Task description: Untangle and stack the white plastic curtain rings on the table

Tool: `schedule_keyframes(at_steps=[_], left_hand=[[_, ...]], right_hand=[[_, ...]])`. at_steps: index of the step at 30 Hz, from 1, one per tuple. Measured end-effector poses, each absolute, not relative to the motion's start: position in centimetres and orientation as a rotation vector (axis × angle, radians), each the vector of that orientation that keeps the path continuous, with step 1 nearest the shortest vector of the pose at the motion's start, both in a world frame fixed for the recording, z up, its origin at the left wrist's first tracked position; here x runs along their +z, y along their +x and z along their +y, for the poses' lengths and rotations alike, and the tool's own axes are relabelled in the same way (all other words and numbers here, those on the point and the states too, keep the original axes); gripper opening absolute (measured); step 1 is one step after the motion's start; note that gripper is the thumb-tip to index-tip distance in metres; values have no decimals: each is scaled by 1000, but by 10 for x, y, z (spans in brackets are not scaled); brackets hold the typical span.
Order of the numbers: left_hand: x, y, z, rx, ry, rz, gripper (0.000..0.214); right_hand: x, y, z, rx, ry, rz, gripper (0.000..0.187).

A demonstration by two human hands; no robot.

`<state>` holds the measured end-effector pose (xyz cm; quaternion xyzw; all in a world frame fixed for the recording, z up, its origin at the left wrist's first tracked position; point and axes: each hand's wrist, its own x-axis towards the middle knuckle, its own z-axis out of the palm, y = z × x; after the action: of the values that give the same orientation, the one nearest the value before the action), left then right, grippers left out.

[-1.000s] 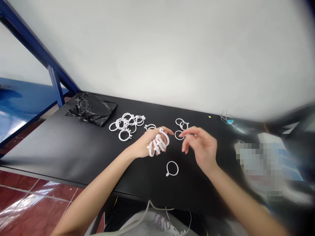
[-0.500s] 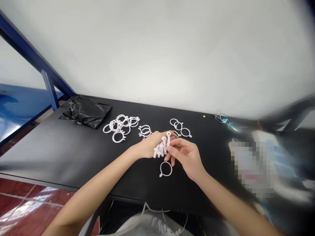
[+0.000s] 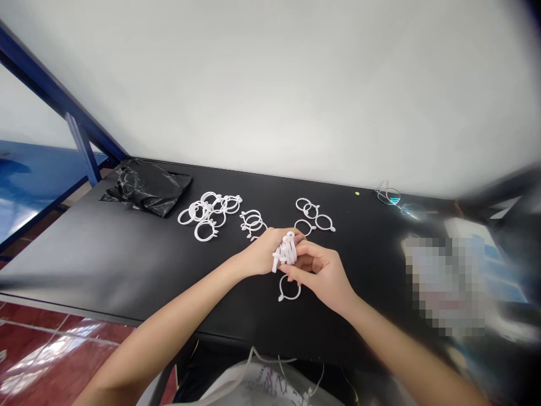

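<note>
A bunch of white curtain rings (image 3: 287,249), stacked side by side with small eyelets on top, is in my left hand (image 3: 266,251). The fingers of that hand are mostly hidden behind the stack. My right hand (image 3: 323,273) pinches the stack from the right, thumb low and fingers higher up. Just below the hands, a single white ring (image 3: 289,287) lies flat on the black table, partly covered by my right thumb. Behind the hands lie a few loose rings (image 3: 324,223) to the right and a small overlapping group (image 3: 252,220) to the left.
A larger pile of white rings (image 3: 205,230) lies further left, near a crumpled black plastic bag (image 3: 147,189). Eyeglasses (image 3: 389,196) rest at the back right by the wall. A blurred, pixelated item (image 3: 443,287) sits on the right of the black table (image 3: 127,265).
My right hand has pressed in closer on the stack, and the rings in my left hand now sit tighter together. The view has shifted slightly.
</note>
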<state>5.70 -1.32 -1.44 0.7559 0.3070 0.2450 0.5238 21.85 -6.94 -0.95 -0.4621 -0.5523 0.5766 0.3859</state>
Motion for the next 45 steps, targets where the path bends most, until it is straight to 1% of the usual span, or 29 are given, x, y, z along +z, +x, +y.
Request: schedule_keyframes(at_steps=[6,9,13,17,19,25,27,30,33,34,38,40,42,45], left_hand=[[-20,58,-14,651,1810,830,24],[-20,60,-16,671,1802,879,27],[-23,62,-17,691,1777,880,36],[-26,64,-17,729,1833,947,23],[-27,66,-18,746,1876,978,20],[-23,64,-17,764,1983,953,15],[-19,62,-17,711,1982,914,13],[-14,59,-17,644,1969,830,18],[-16,57,-17,608,1929,768,12],[-18,57,-16,603,1910,761,15],[-26,56,-15,571,1798,712,43],[-28,56,-15,560,1720,699,47],[-29,56,-16,584,1717,730,44],[-27,58,-17,598,1867,826,26]], right_hand=[[-14,214,-69,1652,-1114,-1222,21],[-17,213,-70,1647,-1082,-1193,19],[-18,213,-73,1644,-1057,-1201,16],[-18,210,-74,1635,-1062,-1198,28],[-20,208,-74,1606,-1102,-1171,30],[-23,207,-72,1584,-1112,-1131,20],[-22,208,-73,1561,-1116,-1125,20],[-21,207,-75,1542,-1116,-1138,21],[-20,207,-76,1550,-1113,-1147,20],[-20,208,-76,1569,-1112,-1149,20],[-18,215,-70,1758,-1065,-1187,24],[-17,218,-67,1824,-1040,-1206,26],[-18,219,-66,1813,-1048,-1178,25],[-21,215,-68,1755,-1076,-1086,27]])
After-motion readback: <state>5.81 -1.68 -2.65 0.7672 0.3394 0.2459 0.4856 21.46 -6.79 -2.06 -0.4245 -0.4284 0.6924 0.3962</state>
